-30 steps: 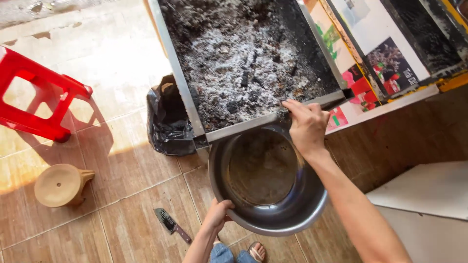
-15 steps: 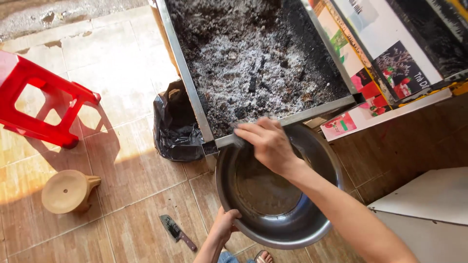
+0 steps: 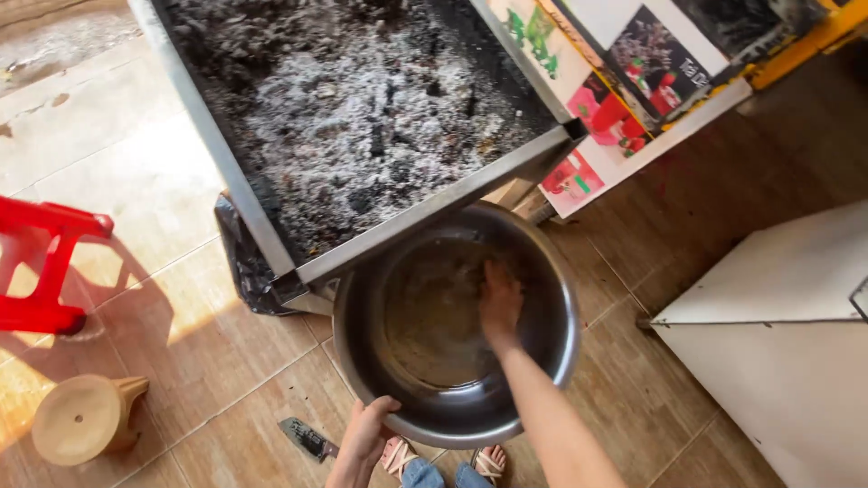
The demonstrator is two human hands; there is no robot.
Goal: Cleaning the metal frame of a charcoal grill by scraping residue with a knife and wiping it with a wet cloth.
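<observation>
My right hand (image 3: 500,303) has left the ash tray's (image 3: 425,210) front edge and now reaches down inside the metal basin (image 3: 551,361), palm against its bottom.

Basin (image 3: 542,361) under tray (image 3: 434,203) edge, right hand (image 3: 499,303) inside (left hand (image 3: 366,434) on rim), trowel (image 3: 307,440) left

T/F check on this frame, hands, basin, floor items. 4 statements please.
1. The right hand reaches down inside the round grey metal basin. True.
2. The left hand holds the knife with the dark handle. False: it grips the basin's near rim; the knife lies on the brown tiled floor.
3. The long metal tray of grey ash sits above the basin's far edge. True.
4. The red plastic stool stands right of the basin. False: it stands left.
</observation>
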